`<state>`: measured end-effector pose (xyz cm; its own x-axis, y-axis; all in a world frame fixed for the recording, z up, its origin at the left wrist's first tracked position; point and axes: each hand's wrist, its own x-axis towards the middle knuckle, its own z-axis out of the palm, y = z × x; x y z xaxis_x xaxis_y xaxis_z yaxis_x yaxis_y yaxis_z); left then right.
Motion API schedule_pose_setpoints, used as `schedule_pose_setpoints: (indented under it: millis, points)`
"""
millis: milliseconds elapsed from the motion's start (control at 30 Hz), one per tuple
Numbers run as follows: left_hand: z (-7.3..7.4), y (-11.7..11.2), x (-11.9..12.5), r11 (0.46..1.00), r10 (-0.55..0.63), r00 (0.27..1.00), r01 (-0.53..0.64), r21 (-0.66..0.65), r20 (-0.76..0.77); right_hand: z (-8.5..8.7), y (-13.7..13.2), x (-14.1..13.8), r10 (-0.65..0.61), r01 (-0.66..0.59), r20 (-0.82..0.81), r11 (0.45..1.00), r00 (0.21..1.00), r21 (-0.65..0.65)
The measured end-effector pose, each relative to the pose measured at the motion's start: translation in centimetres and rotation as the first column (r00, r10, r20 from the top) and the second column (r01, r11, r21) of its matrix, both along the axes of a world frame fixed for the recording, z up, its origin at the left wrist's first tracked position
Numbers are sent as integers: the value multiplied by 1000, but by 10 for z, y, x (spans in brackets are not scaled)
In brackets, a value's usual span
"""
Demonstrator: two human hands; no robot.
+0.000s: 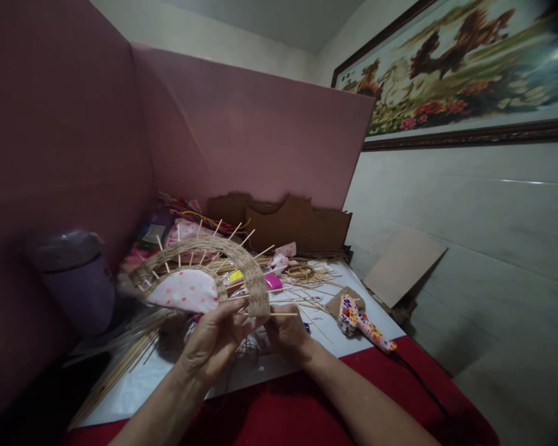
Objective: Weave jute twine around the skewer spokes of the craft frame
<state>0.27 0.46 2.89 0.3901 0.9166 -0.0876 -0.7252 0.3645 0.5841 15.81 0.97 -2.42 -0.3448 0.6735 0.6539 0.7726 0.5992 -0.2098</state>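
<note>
A half-round craft piece (242,263) of woven tan twine over radiating wooden skewers, with a pink dotted fabric centre (186,291), is held up above the table. My left hand (211,347) grips its lower end, fingers closed around the woven band and skewers. Just right of it, my right hand (286,334) is closed by the same end, pinching what looks like a skewer or strand.
A flower-patterned glue gun (365,323) lies right on the white sheet (279,365) over a red cloth (335,421). Loose skewers (116,371) lie left, near a purple jar (77,279). Cardboard pieces (297,226), fabric scraps and pink partition walls (242,130) stand behind.
</note>
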Motion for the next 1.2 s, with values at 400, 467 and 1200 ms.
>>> schedule_pose_setpoints:
  millis: [400,467,1200]
  points:
    - [6,-2,-3,995,77,991,-70,72,-107,14,0,6,-8,-3,-129,996,992,-85]
    - [8,-1,-5,994,71,991,-62,89,-113,16,0,6,12,-30,-187,995,982,-96]
    - [12,11,-17,993,47,991,-34,114,-122,17,-5,14,91,-8,-345,972,934,234]
